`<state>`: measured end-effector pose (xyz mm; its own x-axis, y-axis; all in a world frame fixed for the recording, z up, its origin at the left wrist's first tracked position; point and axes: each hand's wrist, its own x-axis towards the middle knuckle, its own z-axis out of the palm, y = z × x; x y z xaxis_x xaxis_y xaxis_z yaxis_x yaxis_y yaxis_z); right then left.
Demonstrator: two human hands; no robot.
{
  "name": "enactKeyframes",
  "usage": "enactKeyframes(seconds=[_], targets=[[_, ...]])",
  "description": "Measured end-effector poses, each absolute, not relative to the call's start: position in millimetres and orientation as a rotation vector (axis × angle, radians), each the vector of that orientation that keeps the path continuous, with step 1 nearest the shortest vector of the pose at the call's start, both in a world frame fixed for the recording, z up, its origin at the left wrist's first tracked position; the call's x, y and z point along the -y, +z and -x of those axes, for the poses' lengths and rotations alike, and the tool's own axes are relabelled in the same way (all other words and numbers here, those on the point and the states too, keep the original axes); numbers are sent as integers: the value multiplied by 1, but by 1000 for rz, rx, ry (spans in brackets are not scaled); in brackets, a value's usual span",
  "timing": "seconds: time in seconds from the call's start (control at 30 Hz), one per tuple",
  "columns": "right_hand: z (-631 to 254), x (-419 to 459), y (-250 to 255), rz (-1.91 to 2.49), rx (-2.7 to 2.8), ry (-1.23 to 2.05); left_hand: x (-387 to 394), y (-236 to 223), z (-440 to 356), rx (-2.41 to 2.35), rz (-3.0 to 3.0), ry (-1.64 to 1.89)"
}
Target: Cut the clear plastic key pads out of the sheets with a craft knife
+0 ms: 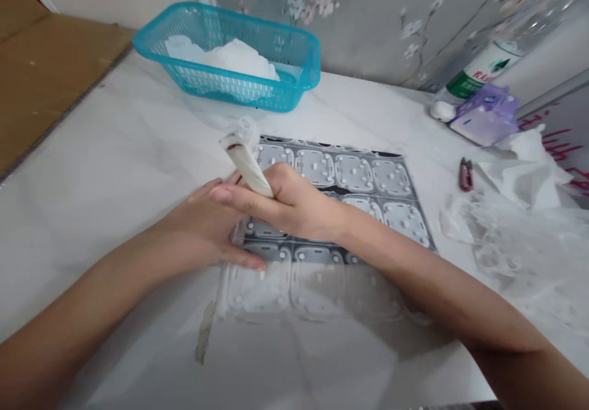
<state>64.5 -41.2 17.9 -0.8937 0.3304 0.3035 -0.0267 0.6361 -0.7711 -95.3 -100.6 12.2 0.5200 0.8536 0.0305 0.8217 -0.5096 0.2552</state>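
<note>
A sheet of translucent moulded plastic [317,280], patterned with rounded-square pieces, lies on the white table, black showing along its back and between rows. My left hand [202,229] rests flat at the sheet's left edge, thumb spread over the front row; its other fingertips are partly behind my right hand. Crossing over the sheet, my right hand [285,201] is closed round a stick-like tool with a white-wrapped handle [251,170], which tilts up to the left. The tool's lower end is hidden under that hand. Clear plastic scraps [248,129] lie just beyond the tool.
At the back stands a turquoise basket [230,85] with white translucent pieces inside. To the right are small dark-pink snips [465,174], crumpled clear plastic [529,256], white tissue [529,164], a purple tissue pack [488,115] and a bottle [492,60]. Cardboard [55,72] borders the left.
</note>
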Motion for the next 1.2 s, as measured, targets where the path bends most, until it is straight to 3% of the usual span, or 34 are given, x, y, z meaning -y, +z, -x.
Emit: enactKeyframes(seconds=[0.27, 0.37, 0.47, 0.6, 0.83, 1.2], targets=[[-65, 44, 23, 344, 2406, 1326, 96, 1, 97, -1449, -2536, 197], [-69, 50, 21, 437, 2198, 1320, 96, 2, 99, -1416, -2511, 34], [-78, 56, 23, 586, 1827, 1196, 101, 2, 99, -1448, -2531, -72], [-97, 67, 28, 768, 1449, 987, 116, 4, 90, -1474, -2669, 119], [-116, 83, 17, 810, 1557, 967, 125, 15, 66, -1001, -2936, 233], [-111, 77, -5, 741, 1748, 920, 121, 2, 57, -1000, -2976, 343]])
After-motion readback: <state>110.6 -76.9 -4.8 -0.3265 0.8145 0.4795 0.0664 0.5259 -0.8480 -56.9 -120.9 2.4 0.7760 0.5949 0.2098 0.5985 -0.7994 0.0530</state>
